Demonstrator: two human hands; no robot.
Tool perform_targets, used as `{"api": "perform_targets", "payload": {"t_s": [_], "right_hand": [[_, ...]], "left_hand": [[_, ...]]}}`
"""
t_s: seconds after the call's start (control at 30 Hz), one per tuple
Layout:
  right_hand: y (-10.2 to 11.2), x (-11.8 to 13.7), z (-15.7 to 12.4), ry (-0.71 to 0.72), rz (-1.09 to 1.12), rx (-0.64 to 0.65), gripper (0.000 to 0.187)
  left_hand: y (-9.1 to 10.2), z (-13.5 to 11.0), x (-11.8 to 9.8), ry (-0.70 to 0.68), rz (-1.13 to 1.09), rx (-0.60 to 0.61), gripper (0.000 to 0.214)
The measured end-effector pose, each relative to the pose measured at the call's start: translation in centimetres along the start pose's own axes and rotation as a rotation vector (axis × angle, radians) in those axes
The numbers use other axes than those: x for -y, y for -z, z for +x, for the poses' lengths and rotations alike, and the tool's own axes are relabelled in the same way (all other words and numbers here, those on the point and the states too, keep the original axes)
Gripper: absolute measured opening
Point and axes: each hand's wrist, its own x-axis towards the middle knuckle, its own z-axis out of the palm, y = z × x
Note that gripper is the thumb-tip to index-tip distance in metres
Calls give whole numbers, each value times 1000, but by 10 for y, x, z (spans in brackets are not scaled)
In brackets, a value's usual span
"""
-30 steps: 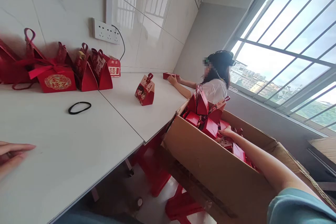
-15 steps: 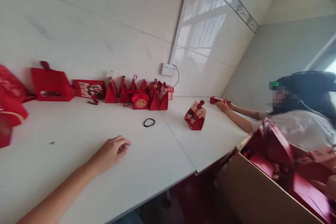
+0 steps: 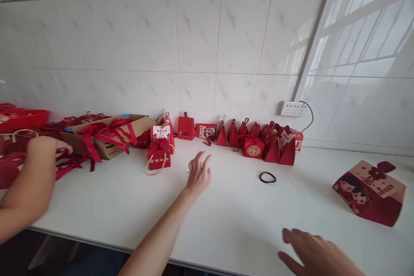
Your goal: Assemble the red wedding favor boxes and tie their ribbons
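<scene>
My left hand (image 3: 199, 174) reaches out over the white table (image 3: 226, 220) with its fingers spread and holds nothing. It is nearest a red gift box with a bow and rope handle (image 3: 159, 153) and a black hair tie (image 3: 268, 177). Low over the table's front edge, my right hand (image 3: 318, 255) lies open and flat, also with nothing in it. A red gift box printed with a cartoon couple (image 3: 368, 192) stands to its upper right. A row of small red triangular gift boxes (image 3: 258, 142) lines the wall.
Another person's hand (image 3: 45, 148) reaches in at the far left over red ribbons. A cardboard box with red ribbons (image 3: 111, 136) and a red basket (image 3: 22, 118) stand at the back left. A wall socket (image 3: 293, 108) with a cable is at the back right.
The view has swung left, away from the carton and the window. My right hand has left the carton and come over the table. My left hand has reached further forward with spread fingers.
</scene>
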Motion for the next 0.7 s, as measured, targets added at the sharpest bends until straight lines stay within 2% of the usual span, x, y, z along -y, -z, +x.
{"api": "perform_targets", "payload": {"t_s": [0.1,0.17,0.27,0.33,0.5,0.57,0.63,0.7], "right_hand": [[-15,47,37,23,71,179,16],[-21,63,53,42,143,231,19],[-28,68,65,71,204,240,20],[-31,67,69,76,225,244,20],[-27,68,77,33,340,221,31],[-23,65,84,-8,438,185,34],[-19,58,96,-65,572,153,36],[-17,48,114,-139,736,127,38]], "left_hand": [[15,-11,56,213,199,-98,44],[24,-16,84,483,278,-173,57],[32,-15,104,868,281,-271,90],[33,-11,107,995,210,-252,105],[39,-4,110,1151,50,-176,105],[44,-3,109,1164,11,-166,103],[45,-2,99,1084,-88,-181,103],[39,2,75,901,-289,-230,103]]}}
